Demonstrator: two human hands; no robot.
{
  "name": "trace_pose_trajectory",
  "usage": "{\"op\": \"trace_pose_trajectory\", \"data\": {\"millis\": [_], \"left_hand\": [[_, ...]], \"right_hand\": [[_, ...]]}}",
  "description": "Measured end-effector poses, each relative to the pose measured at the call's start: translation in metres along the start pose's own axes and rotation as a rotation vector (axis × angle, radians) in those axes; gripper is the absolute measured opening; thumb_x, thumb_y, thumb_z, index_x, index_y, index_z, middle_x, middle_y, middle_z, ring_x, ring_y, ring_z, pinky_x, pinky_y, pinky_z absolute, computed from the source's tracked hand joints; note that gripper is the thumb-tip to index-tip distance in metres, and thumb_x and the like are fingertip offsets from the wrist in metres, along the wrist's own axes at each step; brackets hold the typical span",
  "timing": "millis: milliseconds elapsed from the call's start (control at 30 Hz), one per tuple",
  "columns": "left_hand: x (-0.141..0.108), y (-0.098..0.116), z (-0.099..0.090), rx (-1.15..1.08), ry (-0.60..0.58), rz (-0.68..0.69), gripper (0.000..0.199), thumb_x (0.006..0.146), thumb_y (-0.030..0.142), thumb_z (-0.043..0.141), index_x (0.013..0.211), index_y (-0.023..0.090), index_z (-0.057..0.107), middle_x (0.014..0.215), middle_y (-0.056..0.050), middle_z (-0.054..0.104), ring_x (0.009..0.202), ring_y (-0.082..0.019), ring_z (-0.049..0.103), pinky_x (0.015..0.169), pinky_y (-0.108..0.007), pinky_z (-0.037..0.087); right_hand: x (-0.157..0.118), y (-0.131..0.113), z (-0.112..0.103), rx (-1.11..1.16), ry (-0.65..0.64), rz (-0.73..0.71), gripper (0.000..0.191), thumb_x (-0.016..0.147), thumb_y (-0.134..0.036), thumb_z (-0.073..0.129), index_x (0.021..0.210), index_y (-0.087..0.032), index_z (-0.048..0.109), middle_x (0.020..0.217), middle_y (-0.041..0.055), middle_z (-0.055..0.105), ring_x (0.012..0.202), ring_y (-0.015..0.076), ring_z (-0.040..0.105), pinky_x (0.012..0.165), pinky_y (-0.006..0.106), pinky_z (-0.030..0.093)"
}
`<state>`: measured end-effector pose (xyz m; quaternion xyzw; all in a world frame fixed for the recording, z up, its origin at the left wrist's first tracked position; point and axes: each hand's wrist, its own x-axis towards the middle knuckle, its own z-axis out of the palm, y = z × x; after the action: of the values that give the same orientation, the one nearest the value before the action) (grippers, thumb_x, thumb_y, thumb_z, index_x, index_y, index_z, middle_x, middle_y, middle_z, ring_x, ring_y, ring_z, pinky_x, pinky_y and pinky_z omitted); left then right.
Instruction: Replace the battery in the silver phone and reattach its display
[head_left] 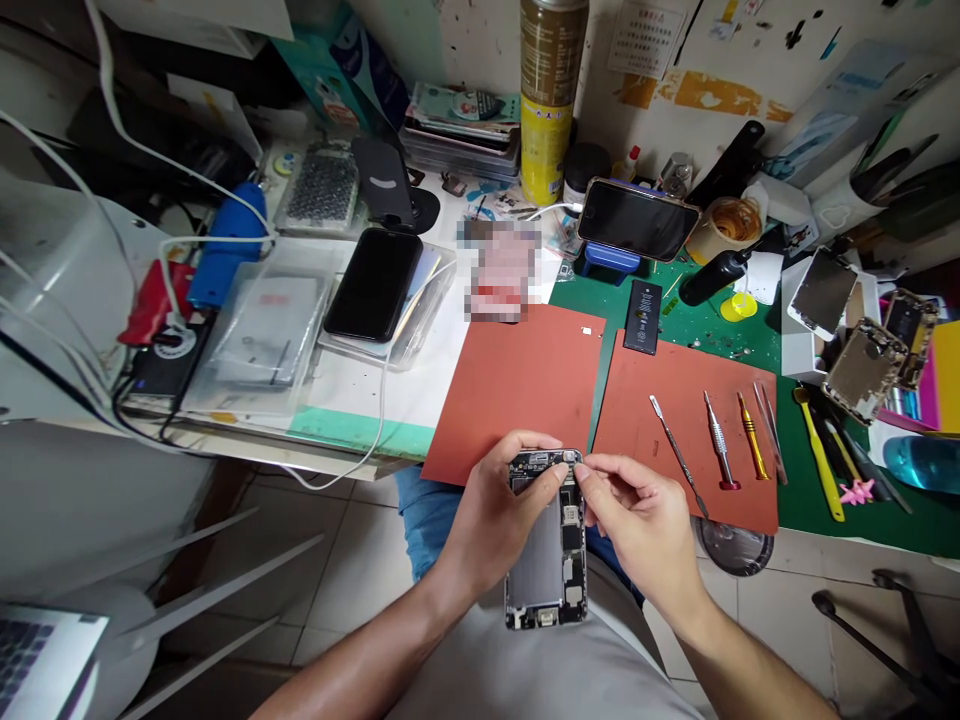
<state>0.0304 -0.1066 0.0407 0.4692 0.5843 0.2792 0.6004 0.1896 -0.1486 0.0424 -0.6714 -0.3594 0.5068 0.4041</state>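
An opened smartphone (546, 560), its screen off and its circuit board, shields and empty battery bay showing, is held upright over my lap. My left hand (502, 505) wraps its left side, thumb laid across the upper board. At the phone's top right corner, beside the camera area, my right hand (637, 510) has thumb and index finger pinched together; whatever sits between them is too small to see. Beyond the phone lie two red-brown mats (525, 380). A black phone battery (643, 316) rests at the far edge of the right mat.
On the right mat lie a metal spudger (679, 455), a silver screwdriver (718, 440), a gold screwdriver (752, 437) and tweezers (769, 432). A phone leans on a blue stand (611, 260). Leftward are a black phone (373, 285), plastic boxes and a dangling white cable (382, 400).
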Motion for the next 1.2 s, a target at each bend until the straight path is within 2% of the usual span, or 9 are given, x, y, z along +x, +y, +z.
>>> {"op": "trace_pose_trajectory", "data": {"millis": [233, 567, 733, 967, 1200], "left_hand": [[-0.0005, 0.0007, 0.0004, -0.005, 0.012, 0.006, 0.019, 0.086, 0.035, 0.074, 0.098, 0.021, 0.071, 0.091, -0.001, 0.076, 0.083, -0.018, 0.068, 0.077, -0.03, 0.055], [0.0004, 0.0005, 0.0032, -0.061, -0.012, -0.015, 0.022, 0.084, 0.038, 0.075, 0.097, 0.021, 0.071, 0.088, -0.001, 0.074, 0.079, -0.016, 0.065, 0.073, -0.027, 0.053], [0.0007, -0.0023, 0.0048, -0.072, -0.012, -0.003, 0.021, 0.085, 0.038, 0.075, 0.096, 0.021, 0.07, 0.089, -0.001, 0.074, 0.081, -0.017, 0.066, 0.075, -0.027, 0.053], [-0.0007, -0.0054, 0.0055, -0.067, -0.008, 0.012, 0.021, 0.085, 0.039, 0.075, 0.097, 0.022, 0.071, 0.091, -0.002, 0.075, 0.084, -0.018, 0.068, 0.075, -0.028, 0.054], [0.0022, -0.005, 0.0066, -0.074, -0.008, 0.009, 0.02, 0.084, 0.037, 0.074, 0.095, 0.021, 0.07, 0.087, 0.0, 0.073, 0.079, -0.015, 0.064, 0.074, -0.027, 0.052]], "right_hand": [[-0.003, -0.0021, -0.0028, 0.024, -0.036, -0.016, 0.031, 0.093, -0.048, 0.073, 0.098, -0.019, 0.081, 0.066, 0.001, 0.064, 0.056, 0.0146, 0.06, 0.053, 0.027, 0.051], [-0.0015, -0.0018, -0.001, 0.041, 0.002, 0.042, 0.032, 0.089, -0.05, 0.075, 0.092, -0.018, 0.08, 0.059, -0.0006, 0.061, 0.05, 0.013, 0.055, 0.049, 0.026, 0.047], [-0.0005, -0.0013, -0.0003, -0.01, 0.013, 0.027, 0.031, 0.09, -0.049, 0.074, 0.09, -0.019, 0.08, 0.058, -0.001, 0.06, 0.05, 0.0123, 0.052, 0.049, 0.026, 0.045], [-0.002, 0.0026, 0.0005, -0.051, 0.044, -0.004, 0.034, 0.09, -0.052, 0.073, 0.087, -0.019, 0.079, 0.06, -0.0009, 0.056, 0.051, 0.0133, 0.053, 0.048, 0.027, 0.044], [-0.0021, 0.0041, -0.0023, -0.027, -0.003, -0.024, 0.029, 0.094, -0.048, 0.071, 0.095, -0.02, 0.08, 0.069, 0.0012, 0.063, 0.055, 0.014, 0.059, 0.051, 0.026, 0.048]]}}
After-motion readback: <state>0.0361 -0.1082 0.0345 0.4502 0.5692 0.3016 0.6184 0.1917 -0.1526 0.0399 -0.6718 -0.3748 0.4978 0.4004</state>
